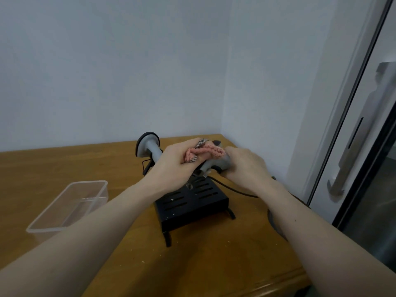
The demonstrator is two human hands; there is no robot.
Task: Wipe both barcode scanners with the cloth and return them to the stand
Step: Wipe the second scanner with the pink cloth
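Left to right across the lower half of the frame: one clear plastic tub [70, 205] on the desk [120, 249], one black slotted stand [192, 202] at centre, and two grey barcode scanners. The first scanner [147, 145] stands in the stand just left of centre, its handle partly hidden by the left hand [173, 163], whose fingers curl round one pink cloth [203, 153] pressed onto the second scanner [216, 163]. That scanner sits above the stand between both hands, mostly covered, its handle gripped by the right hand [246, 163].
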